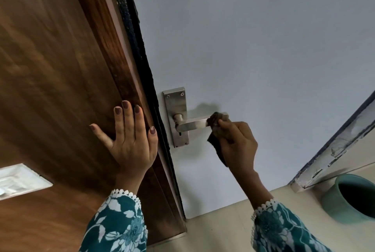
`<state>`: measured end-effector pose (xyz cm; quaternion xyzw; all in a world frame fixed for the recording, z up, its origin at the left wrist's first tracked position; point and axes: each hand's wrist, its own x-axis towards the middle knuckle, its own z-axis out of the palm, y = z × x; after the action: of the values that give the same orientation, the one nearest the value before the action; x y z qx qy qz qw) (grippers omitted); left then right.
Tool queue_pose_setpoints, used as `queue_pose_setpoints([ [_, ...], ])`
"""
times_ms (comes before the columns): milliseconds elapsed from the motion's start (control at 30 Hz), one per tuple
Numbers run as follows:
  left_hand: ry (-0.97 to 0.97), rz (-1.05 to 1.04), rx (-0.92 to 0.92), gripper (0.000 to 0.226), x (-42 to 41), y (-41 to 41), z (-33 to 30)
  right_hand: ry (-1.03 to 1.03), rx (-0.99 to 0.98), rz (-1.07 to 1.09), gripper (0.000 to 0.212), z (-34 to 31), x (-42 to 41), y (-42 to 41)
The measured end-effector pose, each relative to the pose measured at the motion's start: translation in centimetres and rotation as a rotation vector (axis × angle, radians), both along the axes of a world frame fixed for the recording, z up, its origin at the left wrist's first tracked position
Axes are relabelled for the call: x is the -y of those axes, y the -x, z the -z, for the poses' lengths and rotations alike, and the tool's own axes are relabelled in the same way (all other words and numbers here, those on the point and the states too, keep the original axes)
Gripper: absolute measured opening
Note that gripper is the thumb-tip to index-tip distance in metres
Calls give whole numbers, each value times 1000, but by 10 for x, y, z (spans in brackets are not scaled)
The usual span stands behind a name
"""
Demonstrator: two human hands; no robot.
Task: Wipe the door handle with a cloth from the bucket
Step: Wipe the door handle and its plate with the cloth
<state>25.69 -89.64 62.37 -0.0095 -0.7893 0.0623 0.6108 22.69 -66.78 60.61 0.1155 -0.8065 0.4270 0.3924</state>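
Observation:
A steel lever door handle (192, 124) on a long backplate (176, 109) is fixed to the pale grey door (253, 49). My right hand (237, 144) grips a dark brown cloth (216, 123) and presses it around the outer end of the lever, hiding its tip. A loose tail of the cloth hangs below my fist. My left hand (129, 136) lies flat with fingers spread on the brown wooden door frame (60, 69), just left of the handle. A teal bucket (349, 199) stands on the floor at the lower right, its inside dark.
A black seal strip (140, 49) runs between the wooden frame and the door. A white switch plate (18, 180) sits low on the wood at the left. A chipped white skirting edge (334, 154) slants behind the bucket. Beige floor tiles (223, 221) lie below.

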Motion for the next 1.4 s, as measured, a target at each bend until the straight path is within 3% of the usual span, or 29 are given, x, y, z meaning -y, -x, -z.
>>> queue_pose_setpoints([
  [333, 8, -7, -3, 59, 0, 1, 1, -33, -132, -110, 16, 1, 62, -15],
  [500, -9, -2, 13, 58, -1, 0, 0, -147, -198, -149, 10, -2, 75, -20],
  [633, -22, -6, 48, 59, -1, -3, -3, -232, -217, -208, 19, -2, 74, -23],
  [767, -52, 16, 133, 57, -4, -12, -8, -310, -153, -340, 14, 0, 55, -27],
  [833, -119, 86, 192, 55, -7, -21, -13, -145, 22, -417, 25, -4, 40, -34],
  [867, -168, 135, 211, 54, -11, -27, -14, 33, 176, -474, 31, -9, 31, -39],
  [967, -291, 331, 201, 50, -30, -49, -10, 652, 617, -821, 33, -23, 4, -48],
  [1033, -426, 522, 285, 46, -45, -64, -3, 832, 742, -1040, 33, -25, -9, -49],
  [1100, -696, 734, 501, 47, -58, -75, -5, 968, 824, -1193, 44, -26, -11, -49],
  [1233, -1331, 1035, 991, 81, -68, -79, -4, 1135, 888, -1256, 63, -24, -10, -50],
  [1300, -1373, 1091, 1043, 83, -66, -79, 0, 1144, 889, -1232, 67, -20, -11, -50],
  [1400, -1281, 1109, 1023, 66, -65, -81, -5, 1138, 912, -1210, 63, -17, -16, -53],
])
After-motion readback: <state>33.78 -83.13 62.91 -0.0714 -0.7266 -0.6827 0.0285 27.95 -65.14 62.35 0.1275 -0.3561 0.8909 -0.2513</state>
